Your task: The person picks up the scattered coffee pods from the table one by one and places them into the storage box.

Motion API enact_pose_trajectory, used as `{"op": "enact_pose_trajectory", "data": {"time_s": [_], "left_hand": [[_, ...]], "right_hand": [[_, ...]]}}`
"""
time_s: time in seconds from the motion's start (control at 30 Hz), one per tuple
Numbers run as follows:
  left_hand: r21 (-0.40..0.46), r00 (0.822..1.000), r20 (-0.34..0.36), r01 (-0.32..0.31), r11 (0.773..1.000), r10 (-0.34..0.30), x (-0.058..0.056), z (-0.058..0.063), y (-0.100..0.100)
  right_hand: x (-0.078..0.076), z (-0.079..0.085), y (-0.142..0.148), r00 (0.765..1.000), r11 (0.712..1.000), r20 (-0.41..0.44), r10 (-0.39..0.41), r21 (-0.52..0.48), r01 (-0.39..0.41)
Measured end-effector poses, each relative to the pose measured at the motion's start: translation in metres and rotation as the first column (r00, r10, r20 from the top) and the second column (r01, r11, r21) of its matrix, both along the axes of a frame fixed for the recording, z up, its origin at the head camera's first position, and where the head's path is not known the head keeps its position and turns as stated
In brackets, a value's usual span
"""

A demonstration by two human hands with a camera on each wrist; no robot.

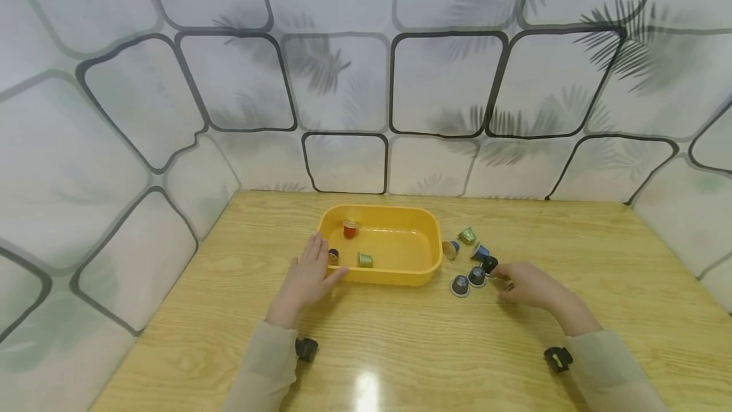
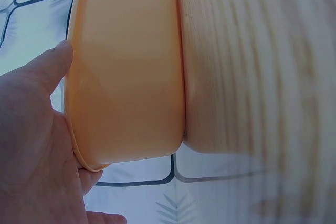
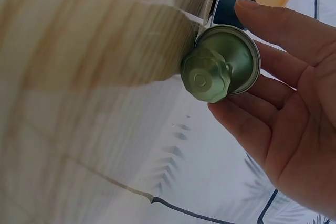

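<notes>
left hand (image 1: 309, 278): I'm seeing it resting flat on the table, palm against the left end wall of the yellow tub (image 1: 426, 269). Fingers straight and close together, thumb lying along the near corner. Not curling round anything.
left wrist view: thumb (image 2: 50, 66) is lying on the tub's rim lip; tub wall (image 2: 128, 72) is filling most of the frame.
right hand (image 1: 528, 285): lying on the table right of the tub, fingers reaching left into the loose capsule cluster.
fingers (image 3: 273, 95): I'm reading them as gently curved, cupping the rim of the olive-green capsule (image 3: 220, 69). Whether they're actually pinching it, cannot tell.
capsule axis: it's lying on its side, long axis roughly level with the tabletop, domed end pointing away from the palm, wide rim end facing the fingers.
capsule position: on the table, right of the tub, just beside a dark blue capsule (image 3: 231, 6).
capsule build: smooth matte metal, tapered cone, embossed scalloped dome, thin flared rim.
cluster: in the head view I'm counting several loose capsules, incl. two grey ones (image 1: 460, 285) standing rim-down and a black one (image 1: 489, 264) at the fingertips.
tub: glossy moulded plastic, rounded rectangle, long axis running left-right; holding a red capsule (image 1: 349, 229) and a green capsule (image 1: 365, 260).
table (image 1: 400, 348): pale wood grain, glossy.
</notes>
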State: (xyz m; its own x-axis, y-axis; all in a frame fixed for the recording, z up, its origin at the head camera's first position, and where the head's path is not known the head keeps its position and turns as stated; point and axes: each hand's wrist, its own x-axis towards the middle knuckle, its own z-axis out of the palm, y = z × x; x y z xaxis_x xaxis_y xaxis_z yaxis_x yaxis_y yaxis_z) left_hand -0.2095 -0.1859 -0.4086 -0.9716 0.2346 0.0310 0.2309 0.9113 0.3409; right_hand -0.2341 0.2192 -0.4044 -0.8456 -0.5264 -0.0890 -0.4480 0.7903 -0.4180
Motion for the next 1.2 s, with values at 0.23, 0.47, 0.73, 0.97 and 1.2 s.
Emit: {"op": "enact_pose_trajectory", "data": {"time_s": [0.23, 0.47, 0.73, 0.97, 1.2], "left_hand": [[0.002, 1.0, -0.002, -0.002, 1.0, 0.002, 0.0006, 0.0003, 0.0003], [0.0, 1.0, -0.004, 0.0, 1.0, 0.0, -0.0006, -0.0004, 0.0006], [-0.004, 1.0, -0.015, 0.0, 1.0, 0.0, -0.0004, 0.0009, 0.0007], [-0.005, 1.0, -0.014, -0.001, 1.0, 0.001, 0.0001, 0.0005, 0.0008], [-0.008, 1.0, -0.019, 0.0, 1.0, 0.0, 0.0, 0.0, 0.0007]], "right_hand": [[0.0007, -0.0018, 0.0023, 1.0, 1.0, 0.02, 0.004, -0.017, -0.003], [0.0021, -0.0016, 0.0038, 0.999, 1.0, 0.035, 0.004, -0.015, -0.003], [0.0034, -0.0007, 0.0034, 0.999, 1.0, 0.045, -0.012, -0.007, 0.012], [0.0034, -0.0015, 0.0033, 0.999, 1.0, 0.046, -0.013, 0.001, 0.013], [0.0035, -0.0017, 0.0026, 0.999, 1.0, 0.036, -0.008, 0.003, 0.008]]}}
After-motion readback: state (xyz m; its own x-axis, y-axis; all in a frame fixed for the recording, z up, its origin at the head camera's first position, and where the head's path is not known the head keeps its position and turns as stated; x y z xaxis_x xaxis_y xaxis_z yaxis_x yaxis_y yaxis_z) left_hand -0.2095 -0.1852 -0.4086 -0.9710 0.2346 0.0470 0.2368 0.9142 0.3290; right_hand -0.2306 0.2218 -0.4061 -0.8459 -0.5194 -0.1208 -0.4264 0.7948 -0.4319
